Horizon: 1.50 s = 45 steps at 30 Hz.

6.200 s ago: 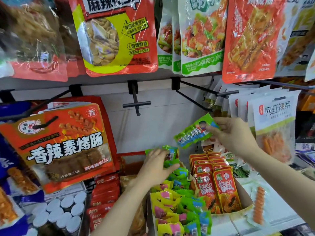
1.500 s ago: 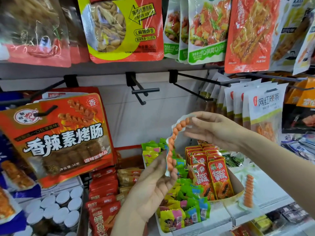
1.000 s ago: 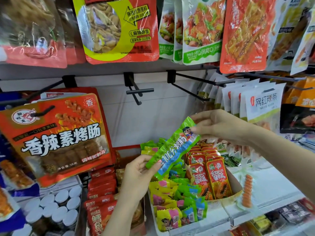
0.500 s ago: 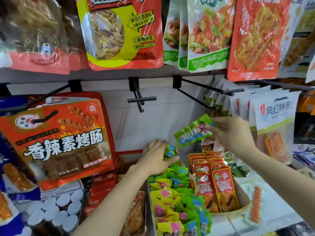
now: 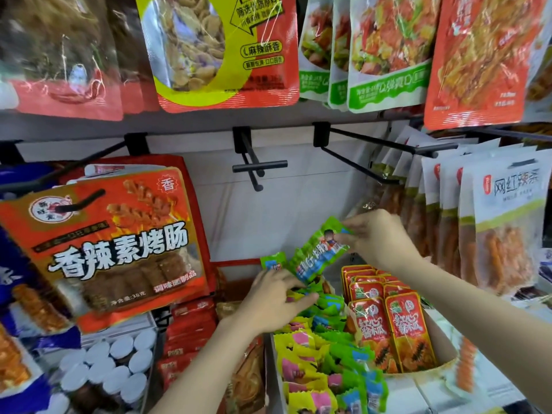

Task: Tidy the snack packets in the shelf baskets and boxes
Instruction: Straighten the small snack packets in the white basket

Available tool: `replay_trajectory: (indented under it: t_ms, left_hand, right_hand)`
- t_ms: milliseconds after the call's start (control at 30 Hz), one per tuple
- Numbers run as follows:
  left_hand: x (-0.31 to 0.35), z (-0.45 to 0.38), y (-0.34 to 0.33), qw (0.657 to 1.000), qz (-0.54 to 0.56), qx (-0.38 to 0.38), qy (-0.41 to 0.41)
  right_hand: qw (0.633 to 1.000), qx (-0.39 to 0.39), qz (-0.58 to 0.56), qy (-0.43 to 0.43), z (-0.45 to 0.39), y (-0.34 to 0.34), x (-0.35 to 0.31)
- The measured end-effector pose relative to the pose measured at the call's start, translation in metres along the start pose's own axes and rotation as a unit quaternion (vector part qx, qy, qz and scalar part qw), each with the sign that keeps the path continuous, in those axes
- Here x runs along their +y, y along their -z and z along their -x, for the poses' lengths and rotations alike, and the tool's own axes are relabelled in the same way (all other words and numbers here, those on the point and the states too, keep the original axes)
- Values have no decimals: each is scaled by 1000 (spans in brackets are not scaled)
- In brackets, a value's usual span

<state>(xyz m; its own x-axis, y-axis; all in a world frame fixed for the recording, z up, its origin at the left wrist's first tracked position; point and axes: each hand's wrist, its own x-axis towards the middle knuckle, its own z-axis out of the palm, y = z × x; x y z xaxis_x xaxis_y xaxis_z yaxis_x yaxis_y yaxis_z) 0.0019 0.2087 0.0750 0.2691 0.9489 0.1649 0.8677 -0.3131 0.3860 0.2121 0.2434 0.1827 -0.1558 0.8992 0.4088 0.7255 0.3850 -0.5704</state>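
Observation:
My right hand pinches the top end of a long green snack packet, which slants down to the left above a white box. That box is heaped with several small green and yellow packets. My left hand lies palm down on the back of that heap, its fingers spread over the green packets, just below the held packet's lower end. A cardboard box to the right holds upright red papaya packets.
Big snack bags hang on black pegs: an orange one at left, white ones at right, more across the top. An empty peg juts out above the boxes. White-capped jars and red packets fill the lower left.
My right hand has lowered the long green packet toward the heap, and its lower end now nearly meets my left hand. My left hand stays on the green packets.

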Motion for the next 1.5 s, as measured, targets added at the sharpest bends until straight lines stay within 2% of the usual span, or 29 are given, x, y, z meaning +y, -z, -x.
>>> replay_trajectory:
  t_ms: [100, 200, 333, 433, 533, 600, 667, 800, 900, 1000, 1100, 1267, 1367, 1433, 1500]
  left_hand:
    - [2, 1, -1, 1000, -5, -5, 7]
    - [2, 2, -3, 1000, -8, -1, 12]
    - [-1, 4, -3, 999, 21, -17, 30]
    - [-2, 1, 1, 998, 5, -46, 32]
    - [2, -8, 4, 997, -18, -62, 33]
    - [4, -12, 2, 998, -18, -49, 34]
    - [4, -12, -1, 999, -19, -30, 28]
    - [-3, -8, -3, 999, -20, -40, 27]
    - [-1, -12, 0, 997, -25, -56, 36]
    - [2, -12, -4, 999, -14, -20, 30]
    - [1, -6, -8, 999, 7, 27, 19]
    - [3, 0, -7, 999, 24, 39, 23]
    - [12, 6, 0, 998, 34, 43, 35]
    - [18, 10, 7, 992, 96, 55, 56]
    - [27, 15, 18, 973, 196, 79, 90]
  right_hand:
    - [995, -50, 76, 32, -10, -20, -8]
    - [980, -110, 162, 20, -22, -44, -13]
    - [938, -185, 292, 12, -20, -85, -7]
    - [938, -229, 257, -26, -26, -85, 3]
    - [952, -258, 155, -64, -38, -66, 15]
    - [966, -228, 105, -66, -43, -65, 22]
    - [971, -198, 123, -54, -46, -73, 24]
    - [955, -229, 176, -73, -50, -96, 21]
    - [955, -229, 153, -109, -51, -100, 23]
    - [962, -211, 126, -119, -48, -95, 22]
    - [980, -146, 94, -98, -47, -84, 15]
    - [998, -59, 37, -7, -37, -49, -6]
    - [999, 21, 0, 41, -22, -19, -12]
    - [997, 57, -51, 30, -12, 1, -17]
    - [988, 46, -141, -29, -4, 19, -21]
